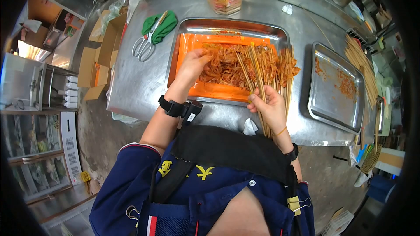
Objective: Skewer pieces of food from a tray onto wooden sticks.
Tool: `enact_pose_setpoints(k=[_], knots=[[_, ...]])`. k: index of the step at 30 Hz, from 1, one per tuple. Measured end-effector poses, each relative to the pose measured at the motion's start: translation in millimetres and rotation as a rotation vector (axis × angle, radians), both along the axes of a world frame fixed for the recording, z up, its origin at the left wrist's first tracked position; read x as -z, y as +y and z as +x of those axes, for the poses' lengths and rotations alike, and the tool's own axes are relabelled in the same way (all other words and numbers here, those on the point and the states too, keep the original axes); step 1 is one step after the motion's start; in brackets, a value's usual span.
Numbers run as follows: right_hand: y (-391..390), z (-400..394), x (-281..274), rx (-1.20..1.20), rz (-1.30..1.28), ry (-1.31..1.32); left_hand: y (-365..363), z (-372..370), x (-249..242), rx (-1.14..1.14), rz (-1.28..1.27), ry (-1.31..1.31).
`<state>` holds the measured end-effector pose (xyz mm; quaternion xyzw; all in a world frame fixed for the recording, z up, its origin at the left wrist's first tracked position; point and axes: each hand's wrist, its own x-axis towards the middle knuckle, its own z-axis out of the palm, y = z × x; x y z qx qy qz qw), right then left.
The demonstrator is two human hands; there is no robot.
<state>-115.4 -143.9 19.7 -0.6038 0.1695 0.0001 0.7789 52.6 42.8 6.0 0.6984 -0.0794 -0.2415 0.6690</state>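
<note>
Several thin tan wooden skewers (257, 67) sat gripped in R hand (269, 105) | L hand (194, 66) touched red-sauced food strips (227, 70) in rect. silver metal tray (262, 29), pinch unclear | prob. skewering step; next likely needed steady aim

On the worktop (127, 83), a metal tray (262, 29); in it, food strips (227, 67) on a liner (186, 46), with skewers (258, 65) across the right half and near rim. Left, scissors (151, 37) partly on a cloth (166, 28). Behind, a tub (224, 4). In front, tissue (250, 126). Right, a shallow tray (332, 98), then a skewer bundle (362, 67). Left of the worktop, a cardboard box (107, 46).
</note>
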Motion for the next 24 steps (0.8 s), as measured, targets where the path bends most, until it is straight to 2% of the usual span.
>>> enact_pose_setpoints(k=[4, 7, 10, 13, 16, 17, 20, 24], knots=[[-0.7, 0.3, -0.3, -0.01, -0.018, 0.005, 6.3, 3.1, -4.0, 0.124, 0.101, -0.031], [-0.5, 0.6, -0.8, -0.013, -0.005, 0.014, 11.2, 6.4, 5.7, -0.03, 0.188, -0.327], [-0.5, 0.4, -0.4, -0.014, 0.004, 0.014, 19.9, 10.6, 19.0, -0.085, 0.195, -0.323], [0.1, 0.9, -0.8, -0.018, -0.001, 0.021, 23.1, 4.2, 21.6, -0.137, 0.423, -0.439], [-0.2, 0.5, -0.5, -0.02, -0.005, 0.017, 13.5, -13.5, 4.4, -0.085, 0.672, -0.422], [-0.1, 0.7, -1.6, -0.022, -0.015, 0.021, 13.9, -18.1, 15.6, -0.077, 0.571, -0.456], [1.5, 1.3, -1.5, -0.001, 0.002, 0.03, 8.1, -36.8, 10.3, 0.083, 0.757, -0.665], [4.5, 0.6, 7.0, 0.023, -0.024, 0.052, 5.5, -49.2, 3.3, 0.103, 0.768, -0.822]])
